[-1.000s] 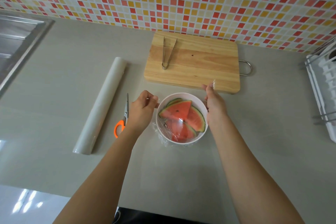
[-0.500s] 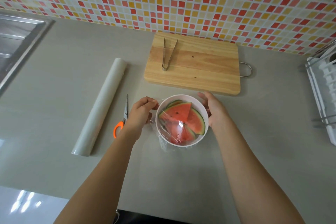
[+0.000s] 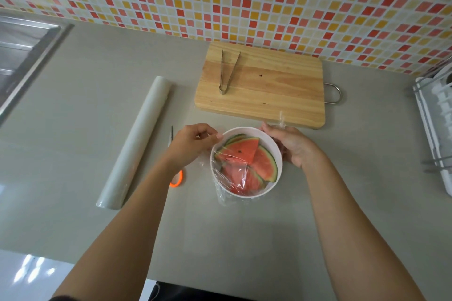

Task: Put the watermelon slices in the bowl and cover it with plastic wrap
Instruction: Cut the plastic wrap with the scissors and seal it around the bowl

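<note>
Grey countertop [image 3: 342, 203]: left hand [image 3: 193, 144] and right hand [image 3: 291, 146] pinched flimsy, clingy-looking plastic wrap [image 3: 234, 176] by its edges at the bowl [image 3: 270, 142].

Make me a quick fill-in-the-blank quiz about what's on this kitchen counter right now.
1. The left hand and right hand pinch plastic wrap over the white ____ of watermelon slices.
2. The metal tongs lie on the wooden ____.
3. The scissors have ____ handles.
4. The roll lies to the ____ of the scissors.

Missing words: bowl; cutting board; orange; left.
</note>
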{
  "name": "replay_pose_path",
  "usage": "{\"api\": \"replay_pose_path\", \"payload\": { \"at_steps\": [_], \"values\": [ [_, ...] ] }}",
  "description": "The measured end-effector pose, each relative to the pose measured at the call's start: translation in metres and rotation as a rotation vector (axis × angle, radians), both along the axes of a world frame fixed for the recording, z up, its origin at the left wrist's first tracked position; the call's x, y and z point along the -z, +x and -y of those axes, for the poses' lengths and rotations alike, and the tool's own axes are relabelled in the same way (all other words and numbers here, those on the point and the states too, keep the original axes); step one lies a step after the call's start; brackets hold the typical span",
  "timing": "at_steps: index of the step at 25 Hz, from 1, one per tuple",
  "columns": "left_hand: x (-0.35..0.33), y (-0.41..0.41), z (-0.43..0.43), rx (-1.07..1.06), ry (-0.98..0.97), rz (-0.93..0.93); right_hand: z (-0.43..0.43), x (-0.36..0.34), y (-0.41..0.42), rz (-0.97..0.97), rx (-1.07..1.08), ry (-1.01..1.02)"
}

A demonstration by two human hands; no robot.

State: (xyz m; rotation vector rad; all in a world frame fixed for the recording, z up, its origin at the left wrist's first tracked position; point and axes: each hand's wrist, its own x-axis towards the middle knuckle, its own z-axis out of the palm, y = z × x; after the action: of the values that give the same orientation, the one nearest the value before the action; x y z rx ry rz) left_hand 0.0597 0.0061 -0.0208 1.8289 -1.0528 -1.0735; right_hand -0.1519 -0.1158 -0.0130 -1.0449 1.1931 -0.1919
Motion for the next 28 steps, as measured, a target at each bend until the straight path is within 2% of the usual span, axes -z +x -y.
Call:
{"api": "replay_pose_path", "payload": {
  "at_steps": [4, 7, 11, 15, 17, 20, 25, 28],
  "values": [
    [-0.001, 0.002, 0.006, 0.023, 0.003, 0.009, -0.001, 0.0, 0.005, -0.026, 0.05, -0.093],
    [-0.007, -0.004, 0.011, 0.005, 0.072, -0.068, 0.001, -0.005, 0.007, -0.036, -0.055, -0.157],
    [-0.013, -0.008, 0.01, 0.081, 0.058, 0.169, 0.007, -0.009, -0.004, -0.017, -0.091, -0.168],
    [-0.018, -0.007, 0.011, 0.065, 0.006, 0.249, 0.013, -0.014, -0.002, -0.003, -0.037, -0.167],
    [-0.02, -0.007, 0.013, 0.03, 0.016, 0.154, 0.011, -0.017, 0.001, 0.029, -0.002, -0.105],
    [-0.023, -0.008, 0.014, -0.027, 0.044, -0.135, 0.007, -0.019, 0.005, 0.034, 0.025, -0.08],
    [-0.015, -0.018, 0.016, -0.075, 0.067, -0.118, 0.0, -0.019, 0.013, 0.021, 0.116, -0.017],
    [-0.01, -0.021, 0.016, -0.119, 0.057, -0.036, -0.004, -0.01, 0.018, 0.002, 0.157, -0.091]
  ]
}}
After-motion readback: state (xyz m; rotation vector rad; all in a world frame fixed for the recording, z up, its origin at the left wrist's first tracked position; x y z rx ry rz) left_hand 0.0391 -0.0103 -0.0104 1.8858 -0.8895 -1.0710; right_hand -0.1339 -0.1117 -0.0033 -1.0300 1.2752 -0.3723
